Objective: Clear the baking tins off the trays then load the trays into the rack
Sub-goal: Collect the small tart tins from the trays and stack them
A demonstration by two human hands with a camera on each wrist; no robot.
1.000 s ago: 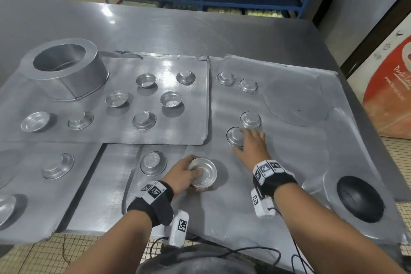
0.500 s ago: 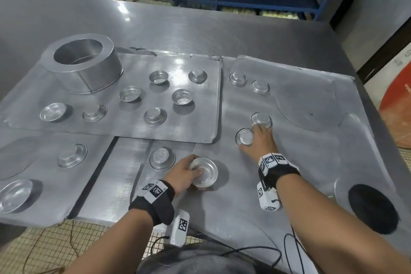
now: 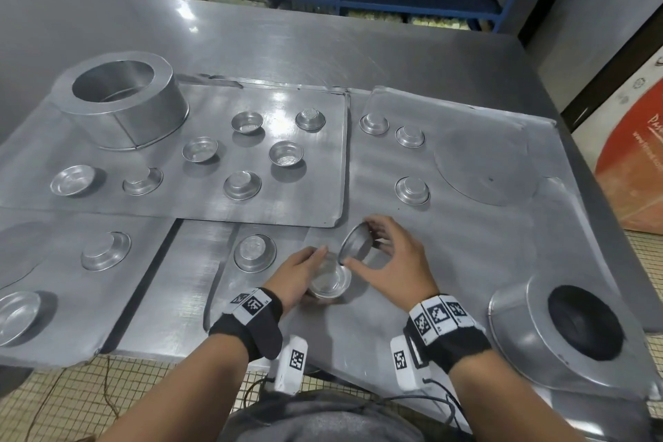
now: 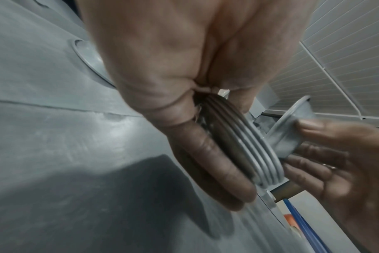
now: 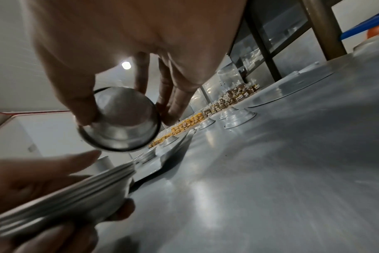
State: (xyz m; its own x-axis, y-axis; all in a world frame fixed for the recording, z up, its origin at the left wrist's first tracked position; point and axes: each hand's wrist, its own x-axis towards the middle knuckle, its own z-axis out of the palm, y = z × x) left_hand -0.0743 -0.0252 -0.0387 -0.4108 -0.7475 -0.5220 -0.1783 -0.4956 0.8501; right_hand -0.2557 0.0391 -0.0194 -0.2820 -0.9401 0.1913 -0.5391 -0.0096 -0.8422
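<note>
A: Item one, right hand [image 3: 389, 255]. Status?

B: Lifted off the near tray [image 3: 448, 262] since a second ago. Thumb and fingers now pinch one small tin [image 3: 355, 244], tilted on edge, just above the stack, lower centre of the head view. Half a second ago that hand was flat down on two tins further up the tray; one of those, the inverted tin [image 3: 412, 190], remains there alone.

A: Item two, left hand [image 3: 297, 276]?

B: Unmoved. Curled round the nested stack of tins [image 3: 330, 280], rims showing as several ridges in the left wrist view [image 4: 244, 145].

A: Meaning for the count?

B: One more tin off the tray, about to nest, I judge. Clearing is early.

A: Outstanding stock?

B: On the near tray: one tin [image 3: 254, 252] left of the stack, two [image 3: 374, 124] [image 3: 409, 136] at upper centre. The back tray [image 3: 251, 204] at upper left carries seven small tins and a large ring tin [image 3: 122, 100]. The left tray [image 3: 53, 262] holds more. A second ring tin [image 3: 567, 330] sits lower right.

A: Rack?

B: Not identified in view; no tray is loaded yet.
</note>
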